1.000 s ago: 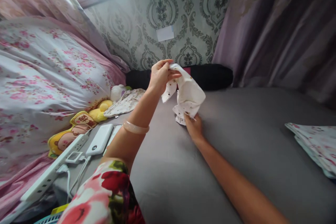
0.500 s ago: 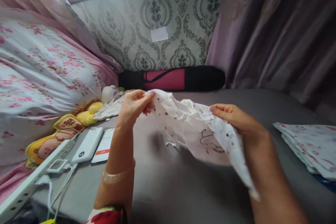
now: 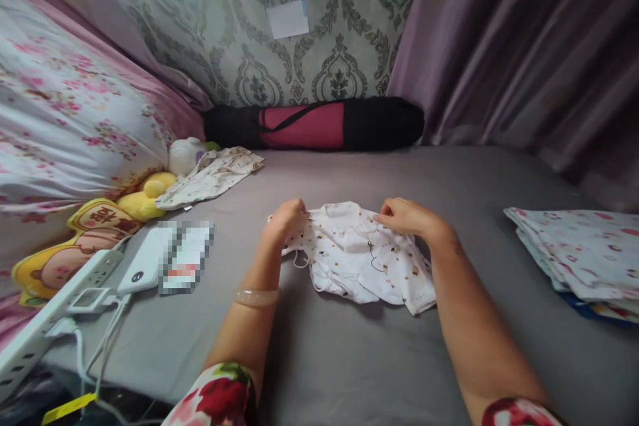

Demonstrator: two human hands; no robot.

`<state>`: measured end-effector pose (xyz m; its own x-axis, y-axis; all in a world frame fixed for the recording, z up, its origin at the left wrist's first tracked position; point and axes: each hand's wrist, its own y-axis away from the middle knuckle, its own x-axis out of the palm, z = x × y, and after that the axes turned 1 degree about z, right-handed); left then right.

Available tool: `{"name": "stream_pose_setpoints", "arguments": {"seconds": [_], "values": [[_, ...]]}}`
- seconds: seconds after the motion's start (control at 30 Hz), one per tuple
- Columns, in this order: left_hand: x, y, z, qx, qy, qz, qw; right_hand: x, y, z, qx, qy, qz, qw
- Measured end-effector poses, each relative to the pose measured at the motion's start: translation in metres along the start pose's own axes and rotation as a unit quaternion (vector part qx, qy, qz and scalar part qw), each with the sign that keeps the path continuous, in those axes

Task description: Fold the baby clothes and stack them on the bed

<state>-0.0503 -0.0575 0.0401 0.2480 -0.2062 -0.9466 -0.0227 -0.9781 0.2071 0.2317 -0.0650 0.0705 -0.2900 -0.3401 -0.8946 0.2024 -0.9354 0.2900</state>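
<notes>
A small white baby shirt (image 3: 344, 253) with a scattered brown and gold print lies on the grey bed sheet (image 3: 349, 366), its neckline facing the wall. Thin tie strings hang from its left side, and part of a line drawing shows on the front. My left hand (image 3: 288, 221) pinches the cloth at the left shoulder, fingers closed. At the right shoulder, my right hand (image 3: 407, 216) grips the fabric between thumb and curled fingers. The right sleeve spreads down toward my right forearm, while the left one is partly covered by my left hand.
Folded printed cloths (image 3: 579, 253) are stacked at right. A patterned garment (image 3: 212, 176) lies back left near plush toys (image 3: 144, 196). A white power bank (image 3: 147, 259), a phone (image 3: 187, 259) and a power strip (image 3: 94, 273) line the left edge. A black-and-pink long bag (image 3: 309, 125) rests against the wall.
The shirt has come down from mid-air onto the sheet and now lies spread out. Both hands have lowered with it, still gripping its shoulders. The view has tilted downward.
</notes>
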Motion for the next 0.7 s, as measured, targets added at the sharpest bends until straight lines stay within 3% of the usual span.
{"name": "stream_pose_setpoints", "arguments": {"seconds": [0.17, 0.37, 0.53, 0.6, 0.63, 0.7], "values": [[0.025, -0.007, -0.012, 0.022, 0.041, -0.076, 0.996, 0.015, 0.003, 0.021, -0.022, 0.031, 0.116, 0.992], [0.028, -0.006, -0.002, 0.035, 0.197, -0.072, 0.977, 0.023, -0.001, 0.027, -0.023, 0.095, 0.114, 0.989], [0.029, -0.004, 0.003, 0.027, 0.27, -0.079, 0.959, 0.007, -0.006, -0.002, -0.027, -0.003, 0.13, 0.991], [0.032, -0.004, 0.003, 0.029, 0.28, -0.084, 0.956, -0.001, -0.006, -0.018, -0.024, -0.056, 0.089, 0.994], [0.033, -0.003, 0.002, 0.032, 0.282, -0.085, 0.955, -0.004, -0.005, -0.026, -0.012, -0.066, 0.036, 0.997], [0.035, -0.003, 0.001, 0.039, 0.283, -0.089, 0.954, -0.009, -0.004, -0.038, 0.038, -0.038, -0.134, 0.989]]}}
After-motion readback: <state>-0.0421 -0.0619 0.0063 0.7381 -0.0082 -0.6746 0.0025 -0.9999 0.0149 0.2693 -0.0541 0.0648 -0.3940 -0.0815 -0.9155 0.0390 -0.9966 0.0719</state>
